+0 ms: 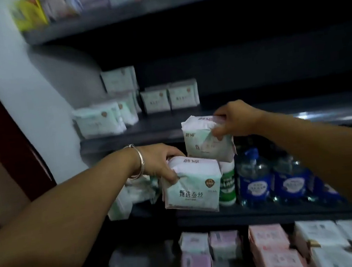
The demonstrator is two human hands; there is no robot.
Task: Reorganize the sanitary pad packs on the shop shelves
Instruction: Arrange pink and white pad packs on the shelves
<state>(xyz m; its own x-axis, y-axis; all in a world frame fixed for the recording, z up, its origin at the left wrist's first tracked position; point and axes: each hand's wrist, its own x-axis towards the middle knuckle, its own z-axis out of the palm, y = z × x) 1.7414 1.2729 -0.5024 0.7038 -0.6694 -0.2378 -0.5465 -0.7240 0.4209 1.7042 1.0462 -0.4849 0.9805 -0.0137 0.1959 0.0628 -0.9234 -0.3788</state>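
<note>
We see pale mint-and-white packs (191,184) with pink edges, blue-labelled bottles (254,181), a green-and-white bottle (228,184), pink packs (268,246) at lower right, dark grey shelves (268,210).

Middle shelf (278,109) right side free; stacked packs (110,110) crowd left end.

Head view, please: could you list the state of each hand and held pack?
Left hand: gripping the lower pack.
Lower pack: held upright, off the shelf.
Right hand: gripping the upper pack.
Upper pack: held, tilted, above the lower one.
</note>
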